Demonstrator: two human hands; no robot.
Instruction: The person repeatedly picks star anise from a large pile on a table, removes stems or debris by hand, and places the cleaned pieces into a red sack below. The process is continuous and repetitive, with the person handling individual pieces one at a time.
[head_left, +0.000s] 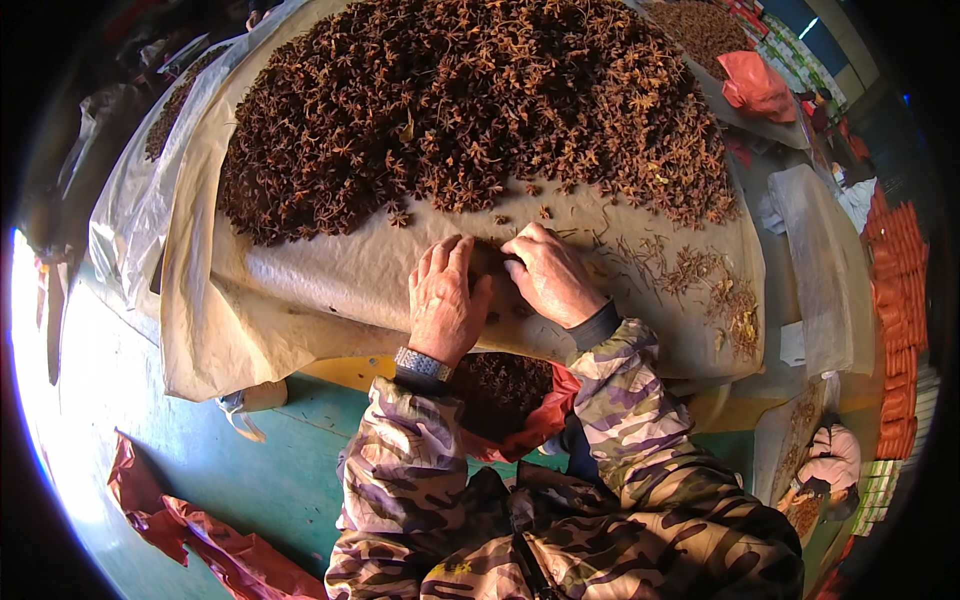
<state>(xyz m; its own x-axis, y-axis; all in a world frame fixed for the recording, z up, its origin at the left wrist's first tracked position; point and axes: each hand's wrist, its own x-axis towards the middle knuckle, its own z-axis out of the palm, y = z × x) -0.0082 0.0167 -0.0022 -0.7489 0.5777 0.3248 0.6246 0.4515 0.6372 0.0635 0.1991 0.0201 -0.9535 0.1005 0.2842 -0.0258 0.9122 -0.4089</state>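
A large heap of dried star anise lies on a table covered with a pale cloth or plastic sheet. Just below the heap's near edge, my left hand rests palm down, its fingers close together, with a watch at the wrist. Beside it, my right hand has curled fingers near a few dark pieces; whether it pinches one is hidden. Loose stems are scattered to the right of my hands. Below the table edge, a red sack stands open with star anise inside.
A red plastic sack lies on the green floor at lower left. Clear plastic sheeting hangs at the table's left. On the right are a red bundle, stacked red sacks and a person in pink bent over another pile.
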